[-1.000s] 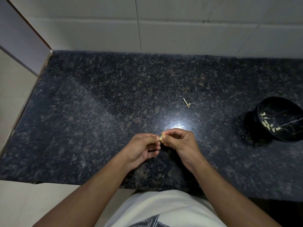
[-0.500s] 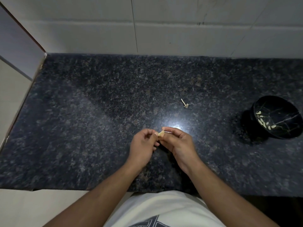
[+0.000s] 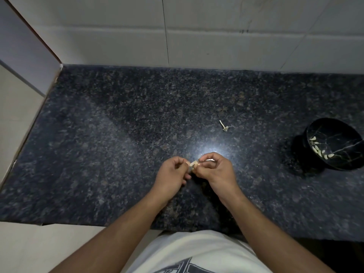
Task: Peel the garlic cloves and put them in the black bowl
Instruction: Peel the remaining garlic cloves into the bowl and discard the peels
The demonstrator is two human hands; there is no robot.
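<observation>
A garlic clove (image 3: 194,164) is pinched between the left hand (image 3: 173,175) and right hand (image 3: 215,170) above the dark granite counter (image 3: 98,154); peeled cloves (image 3: 319,149) are seen in the black bowl (image 3: 334,143), a skin scrap (image 3: 224,127) nearby

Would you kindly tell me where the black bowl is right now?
The black bowl sits at the counter's far right edge, right of both hands, with cloves inside.
</observation>
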